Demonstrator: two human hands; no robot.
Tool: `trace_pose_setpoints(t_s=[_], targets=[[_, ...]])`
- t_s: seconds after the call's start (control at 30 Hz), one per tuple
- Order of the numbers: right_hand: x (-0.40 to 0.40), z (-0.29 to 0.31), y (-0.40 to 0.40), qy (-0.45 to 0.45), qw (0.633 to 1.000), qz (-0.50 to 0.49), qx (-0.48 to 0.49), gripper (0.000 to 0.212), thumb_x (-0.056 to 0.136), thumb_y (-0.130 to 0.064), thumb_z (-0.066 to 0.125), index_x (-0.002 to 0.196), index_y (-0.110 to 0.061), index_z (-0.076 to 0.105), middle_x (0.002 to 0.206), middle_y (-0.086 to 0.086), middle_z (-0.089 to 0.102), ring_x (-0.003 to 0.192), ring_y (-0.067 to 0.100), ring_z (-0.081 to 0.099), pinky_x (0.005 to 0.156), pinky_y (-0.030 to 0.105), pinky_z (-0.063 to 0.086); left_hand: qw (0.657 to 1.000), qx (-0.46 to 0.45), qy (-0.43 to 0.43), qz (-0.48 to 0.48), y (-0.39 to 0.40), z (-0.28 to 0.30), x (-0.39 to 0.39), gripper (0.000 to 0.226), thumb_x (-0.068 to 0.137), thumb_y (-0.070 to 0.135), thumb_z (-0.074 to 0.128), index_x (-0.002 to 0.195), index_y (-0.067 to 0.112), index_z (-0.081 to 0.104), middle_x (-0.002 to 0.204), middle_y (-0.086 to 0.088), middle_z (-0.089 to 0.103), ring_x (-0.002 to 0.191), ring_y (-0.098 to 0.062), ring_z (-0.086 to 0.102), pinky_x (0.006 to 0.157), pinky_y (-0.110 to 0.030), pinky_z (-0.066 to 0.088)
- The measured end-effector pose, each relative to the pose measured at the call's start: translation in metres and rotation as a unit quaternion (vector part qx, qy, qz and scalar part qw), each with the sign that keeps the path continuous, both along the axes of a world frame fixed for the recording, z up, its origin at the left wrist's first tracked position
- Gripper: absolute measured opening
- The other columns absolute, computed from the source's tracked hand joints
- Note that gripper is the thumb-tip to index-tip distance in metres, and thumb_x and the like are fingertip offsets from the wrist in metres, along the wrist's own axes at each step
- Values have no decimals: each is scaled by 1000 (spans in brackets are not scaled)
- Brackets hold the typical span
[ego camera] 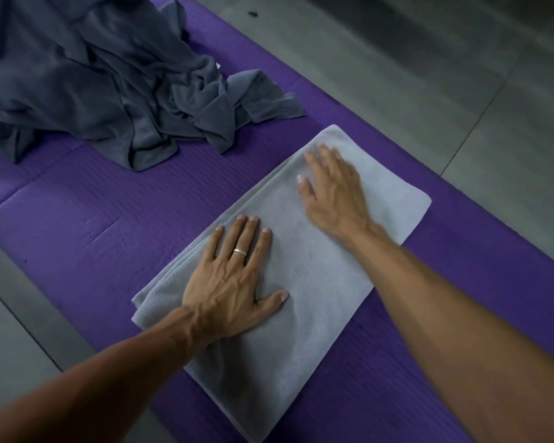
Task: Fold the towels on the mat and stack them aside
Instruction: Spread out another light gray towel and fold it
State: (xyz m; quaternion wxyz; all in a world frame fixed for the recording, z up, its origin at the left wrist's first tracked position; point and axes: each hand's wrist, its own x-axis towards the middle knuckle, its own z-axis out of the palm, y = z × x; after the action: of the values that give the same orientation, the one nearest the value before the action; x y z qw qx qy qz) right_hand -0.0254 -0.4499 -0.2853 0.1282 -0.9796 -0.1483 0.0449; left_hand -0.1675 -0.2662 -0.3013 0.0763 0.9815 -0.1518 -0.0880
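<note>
A light grey towel [304, 302], folded into a long rectangle, lies diagonally on the purple mat [115, 225]. My left hand [234, 279] lies flat on its near left part, fingers straight, a ring on one finger. My right hand [330, 190] lies flat on the far half of the towel, fingers spread and slightly blurred. Neither hand grips the cloth. A heap of crumpled dark grey towels [103, 78] sits on the mat at the far left, apart from both hands.
Grey tiled floor [429, 75] runs along the mat's right side and far end, and also shows at the lower left. A small dark speck [253, 13] lies on the floor beyond the mat.
</note>
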Motion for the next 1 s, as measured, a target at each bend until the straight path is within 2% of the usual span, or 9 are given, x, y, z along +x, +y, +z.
trace_pose_setpoints(t_s=[0.13, 0.2, 0.3, 0.43, 0.53, 0.7, 0.83, 0.9, 1.0], targets=[[-49, -5, -44, 7, 988, 122, -89, 60, 98, -52, 20, 153, -28, 20, 163, 0, 11, 150, 18, 8, 120, 50, 12, 1000, -3, 7, -3, 0, 0, 1, 98, 81, 85, 10, 154, 23, -10, 160, -10, -13, 147, -25, -19, 119, -46, -10], [-34, -8, -78, 41, 989, 21, -138, 61, 99, -54, 16, 155, -31, 7, 164, -4, -2, 150, 16, -2, 120, 50, 1, 1000, 6, 15, -2, -3, 6, 0, 97, 81, 81, 12, 155, 21, -7, 160, -11, -12, 147, -27, -18, 119, -49, -11], [-20, 5, -100, 37, 987, -98, -120, 57, 102, -44, 24, 152, -18, 24, 163, 9, 10, 150, 25, 4, 120, 51, 1, 999, -21, 24, 10, -24, 19, -4, 92, 78, 61, 18, 155, 11, 7, 161, -15, 1, 148, -33, -9, 115, -55, -15], [-78, 8, -83, -8, 999, 31, -32, 56, 97, -40, 27, 144, -12, 42, 158, 11, 27, 147, 27, 20, 118, 49, 17, 997, -72, 2, 20, -79, 18, -19, 78, 89, 48, 25, 151, 1, 21, 158, -18, 21, 149, -31, 8, 116, -58, -9], [-114, -7, -99, 29, 987, 125, -92, 61, 98, -50, 24, 152, -23, 28, 162, 3, 18, 149, 22, 14, 118, 55, 17, 998, -58, 1, 11, -98, 9, -36, 77, 92, 53, 34, 148, 1, 28, 156, -19, 25, 148, -33, 12, 115, -60, 4], [-57, -9, -147, 110, 980, -136, -94, 65, 99, -59, 13, 155, -31, -3, 163, -4, -12, 150, 19, -12, 116, 55, -8, 992, -26, -14, -120, -94, 0, -58, 79, 88, 60, 40, 149, 10, 33, 156, -17, 28, 146, -34, 19, 111, -62, 11], [-29, 8, -136, 69, 972, -219, -40, 59, 99, -47, 42, 148, -15, 33, 154, 8, 32, 142, 29, 27, 110, 53, 26, 992, -14, -17, -122, -93, -2, -58, 75, 91, 56, 38, 150, 11, 31, 156, -16, 27, 146, -33, 19, 111, -61, 14], [-20, 16, -133, 50, 966, -253, 15, 42, 94, -37, 58, 129, -14, 56, 128, 8, 58, 122, 30, 50, 98, 45, 41, 993, -19, -20, -119, -93, -2, -57, 73, 91, 55, 38, 149, 12, 33, 156, -15, 29, 146, -33, 21, 112, -62, 19], [-16, 23, -138, 121, 932, -314, 132, 10, 88, -24, 64, 91, -15, 65, 91, 1, 66, 94, 26, 63, 75, 31, 46, 992, -18, -18, -123, -89, 0, -58, 70, 89, 53, 40, 147, 13, 39, 153, -14, 34, 144, -32, 27, 110, -62, 28]])
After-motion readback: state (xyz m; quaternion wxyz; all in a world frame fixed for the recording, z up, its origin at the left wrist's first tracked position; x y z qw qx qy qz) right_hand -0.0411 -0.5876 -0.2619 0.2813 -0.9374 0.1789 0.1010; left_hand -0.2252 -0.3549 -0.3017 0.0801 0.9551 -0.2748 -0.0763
